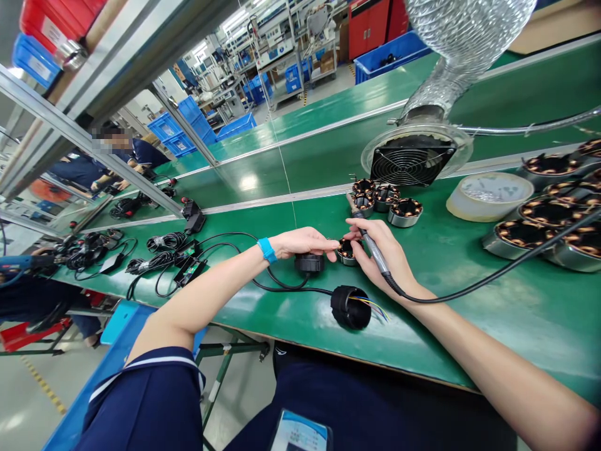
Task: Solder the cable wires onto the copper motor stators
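Observation:
My left hand [303, 241], with a blue wristband, lies over a black round housing [309, 262], and its fingertips touch a small copper-wound stator [347, 252] on the green bench. My right hand [382, 254] grips a soldering iron [369, 237] like a pen, tip pointing away toward the back of the bench, while its fingers also touch the stator. The iron's black cable runs off to the right. A second black housing [350, 306] with coloured wires lies nearer the bench edge, joined by a black cable.
Three more small stators [385, 202] sit behind my hands, before a fume fan [412, 160] with a foil duct. Larger stators [547, 225] and a white disc [489, 195] lie right. Cables and circuit boards [178, 257] lie left. Another person sits far left.

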Demonstrator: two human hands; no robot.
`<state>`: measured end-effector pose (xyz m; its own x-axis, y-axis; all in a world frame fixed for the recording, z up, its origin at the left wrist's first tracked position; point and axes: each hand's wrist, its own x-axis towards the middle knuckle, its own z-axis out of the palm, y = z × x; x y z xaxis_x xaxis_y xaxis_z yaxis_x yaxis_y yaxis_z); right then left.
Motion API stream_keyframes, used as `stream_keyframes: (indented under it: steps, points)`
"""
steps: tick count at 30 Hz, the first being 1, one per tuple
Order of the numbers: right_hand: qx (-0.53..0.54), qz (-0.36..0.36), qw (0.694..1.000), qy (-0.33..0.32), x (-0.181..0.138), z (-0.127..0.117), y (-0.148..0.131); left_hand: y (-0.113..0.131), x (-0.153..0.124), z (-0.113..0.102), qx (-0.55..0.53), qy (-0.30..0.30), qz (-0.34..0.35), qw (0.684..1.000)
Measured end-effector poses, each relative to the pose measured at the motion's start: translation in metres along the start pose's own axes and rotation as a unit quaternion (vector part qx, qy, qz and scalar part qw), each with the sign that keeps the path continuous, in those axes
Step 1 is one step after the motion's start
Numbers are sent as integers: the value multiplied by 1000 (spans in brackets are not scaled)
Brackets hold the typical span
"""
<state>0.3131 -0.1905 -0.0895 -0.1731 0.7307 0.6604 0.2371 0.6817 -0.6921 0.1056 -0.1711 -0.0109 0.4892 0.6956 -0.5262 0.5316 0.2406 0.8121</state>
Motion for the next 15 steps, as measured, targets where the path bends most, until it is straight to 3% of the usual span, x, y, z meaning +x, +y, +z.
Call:
stream_keyframes:
  steps: [5, 15]
  points:
    - [-2, 1, 1000, 2, 0, -1, -1, 0, 6, 4, -47, 19, 15, 999]
    - [4, 0, 1000, 1, 0, -2, -1, -2, 4, -1, -32, 9, -1, 999]
